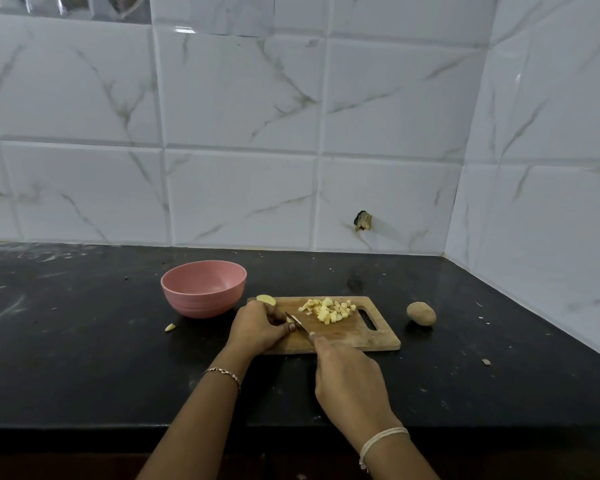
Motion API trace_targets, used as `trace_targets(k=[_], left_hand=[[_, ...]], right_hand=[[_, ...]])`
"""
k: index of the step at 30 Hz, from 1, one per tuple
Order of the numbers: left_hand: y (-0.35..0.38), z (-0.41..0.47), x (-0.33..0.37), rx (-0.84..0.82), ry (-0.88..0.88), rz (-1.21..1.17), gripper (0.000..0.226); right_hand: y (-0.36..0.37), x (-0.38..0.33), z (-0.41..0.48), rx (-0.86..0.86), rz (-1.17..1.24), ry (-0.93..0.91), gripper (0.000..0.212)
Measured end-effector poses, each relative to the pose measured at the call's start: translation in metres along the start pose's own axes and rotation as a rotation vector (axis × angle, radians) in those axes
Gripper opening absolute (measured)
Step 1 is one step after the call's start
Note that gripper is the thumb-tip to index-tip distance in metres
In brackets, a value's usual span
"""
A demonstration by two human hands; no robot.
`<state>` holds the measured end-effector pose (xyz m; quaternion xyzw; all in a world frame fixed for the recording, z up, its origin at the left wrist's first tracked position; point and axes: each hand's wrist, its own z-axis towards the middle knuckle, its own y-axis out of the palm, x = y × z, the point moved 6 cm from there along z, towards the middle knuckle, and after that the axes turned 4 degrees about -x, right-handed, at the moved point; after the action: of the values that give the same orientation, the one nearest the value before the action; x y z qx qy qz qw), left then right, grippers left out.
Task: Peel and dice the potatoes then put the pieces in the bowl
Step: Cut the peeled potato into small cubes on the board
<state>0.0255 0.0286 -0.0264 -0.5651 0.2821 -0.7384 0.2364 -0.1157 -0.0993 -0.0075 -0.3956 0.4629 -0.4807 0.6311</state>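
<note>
On the wooden board (361,337) the left hand (260,327) curls its fingers over a mostly hidden potato bit (287,320), the right hand (347,375) grips a knife (297,322) whose handle is hidden, and cut pieces (328,310) lie near the pink bowl (203,289).

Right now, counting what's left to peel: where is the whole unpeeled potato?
In the head view, the unpeeled potato lies on the black counter, right of the cutting board by its handle end, apart from it.
</note>
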Motion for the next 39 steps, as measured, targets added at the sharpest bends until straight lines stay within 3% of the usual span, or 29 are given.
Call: trace_targets(k=[6,22,31,39], left_hand=[[0.001,0.001,-0.001,-0.009,-0.003,-0.005,0.025],[0.0,-0.001,0.0,0.009,0.021,-0.009,0.008],[0.0,-0.002,0.0,0.027,0.027,0.054,0.024],[-0.001,-0.001,0.001,0.051,0.04,0.057,0.021]], right_hand=[[0.008,-0.019,0.01,-0.066,-0.167,-0.015,0.064],[-0.006,-0.027,0.027,-0.072,-0.131,-0.041,0.034],[-0.027,-0.017,0.008,-0.145,-0.16,-0.023,0.031],[-0.043,-0.004,0.002,-0.159,-0.182,-0.022,0.032]])
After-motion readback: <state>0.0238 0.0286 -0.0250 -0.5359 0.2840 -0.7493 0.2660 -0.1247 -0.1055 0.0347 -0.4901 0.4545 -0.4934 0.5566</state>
